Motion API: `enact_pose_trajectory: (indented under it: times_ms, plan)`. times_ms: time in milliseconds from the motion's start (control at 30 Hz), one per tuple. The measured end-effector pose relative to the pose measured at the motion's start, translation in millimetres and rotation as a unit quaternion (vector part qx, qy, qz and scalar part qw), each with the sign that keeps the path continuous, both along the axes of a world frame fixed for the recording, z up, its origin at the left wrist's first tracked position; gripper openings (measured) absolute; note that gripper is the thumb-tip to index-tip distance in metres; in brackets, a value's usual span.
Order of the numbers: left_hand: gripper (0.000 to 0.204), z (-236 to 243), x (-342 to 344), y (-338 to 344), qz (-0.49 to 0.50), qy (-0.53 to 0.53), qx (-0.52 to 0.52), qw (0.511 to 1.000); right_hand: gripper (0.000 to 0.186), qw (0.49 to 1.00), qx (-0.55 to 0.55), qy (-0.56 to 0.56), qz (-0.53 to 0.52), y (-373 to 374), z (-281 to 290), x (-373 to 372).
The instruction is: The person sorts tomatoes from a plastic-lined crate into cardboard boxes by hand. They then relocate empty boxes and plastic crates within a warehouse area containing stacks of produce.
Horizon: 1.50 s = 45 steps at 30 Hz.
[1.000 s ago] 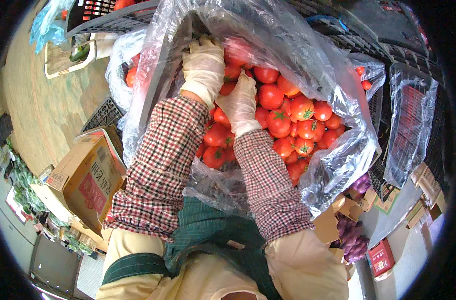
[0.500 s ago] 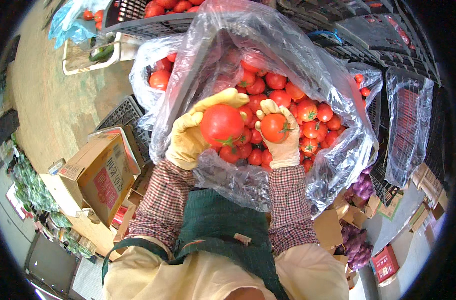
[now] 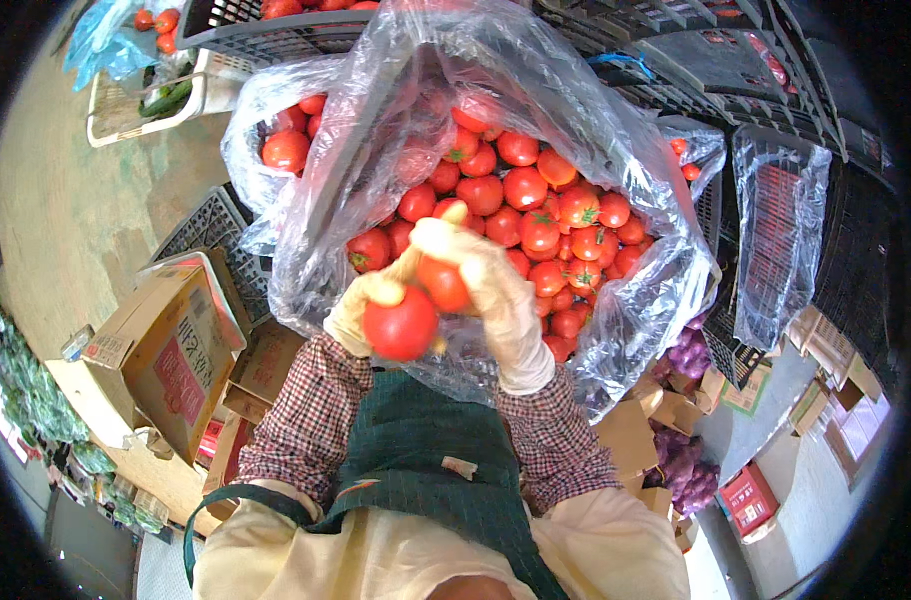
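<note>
My gloved left hand point(image 3: 358, 298) is wrapped round a large red tomato point(image 3: 400, 325), low in front of the bag. My gloved right hand point(image 3: 486, 285) is closed on a second tomato point(image 3: 442, 283), held just above and right of the first; both look blurred. Behind my hands, a large clear plastic bag point(image 3: 666, 260) lies open, full of red tomatoes point(image 3: 541, 230), some with green calyxes. Its folded film partly covers the fruit at the back.
Smaller bag of tomatoes point(image 3: 286, 150) at left, white basket with green vegetables point(image 3: 106, 110), blue bag point(image 3: 101, 45), dark crates point(image 3: 676, 65) behind and right. Cardboard boxes point(image 3: 176, 365) stand left, purple mesh sacks point(image 3: 686, 470) lower right.
My hands have come out from deep in the bag with a tomato in each. Since the middle frame they have moved lower and closer together, the right one turning inward toward the left.
</note>
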<state>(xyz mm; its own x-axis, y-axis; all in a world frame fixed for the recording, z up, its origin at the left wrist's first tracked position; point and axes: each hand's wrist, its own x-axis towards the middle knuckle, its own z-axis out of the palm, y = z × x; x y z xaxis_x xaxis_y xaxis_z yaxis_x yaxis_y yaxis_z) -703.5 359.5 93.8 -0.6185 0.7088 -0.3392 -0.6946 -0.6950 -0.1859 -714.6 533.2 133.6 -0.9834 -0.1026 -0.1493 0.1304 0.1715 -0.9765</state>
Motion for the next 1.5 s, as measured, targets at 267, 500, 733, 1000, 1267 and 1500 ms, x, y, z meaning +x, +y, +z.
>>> enact_pose_trajectory:
  times_ms: [267, 500, 733, 1000, 1267, 1500]
  plan:
    - [0.073, -7.8, 26.9, -2.2, -0.057, 0.032, 0.026, 0.997, 0.042, 0.808, 0.585, -0.023, -0.061, 100.2, -165.9, -72.0]
    - [0.067, -8.6, 35.0, 5.2, -0.092, 0.049, -0.141, 0.985, 0.046, 0.942, -0.182, -0.203, -0.196, 123.9, -147.6, -40.2]
    - [0.061, -5.6, 27.5, 9.7, -0.077, 0.05, -0.161, 0.983, 0.063, 0.77, -0.5, -0.36, -0.168, 73.1, -91.0, -22.6]
    - [0.064, -22.5, 36.1, 6.4, -0.109, 0.036, -0.223, 0.968, 0.05, 0.894, -0.301, -0.331, -0.007, 39.9, -59.4, -15.3]
    - [0.079, -18.7, 28.9, -3.7, -0.212, 0.121, -0.117, 0.963, 0.022, 0.973, -0.1, -0.196, 0.066, 60.1, -17.5, -16.3]
    - [0.089, -1.9, 31.0, 1.8, -0.236, 0.182, -0.12, 0.947, 0.046, 0.684, 0.658, -0.072, 0.308, 166.5, -135.1, -60.2]
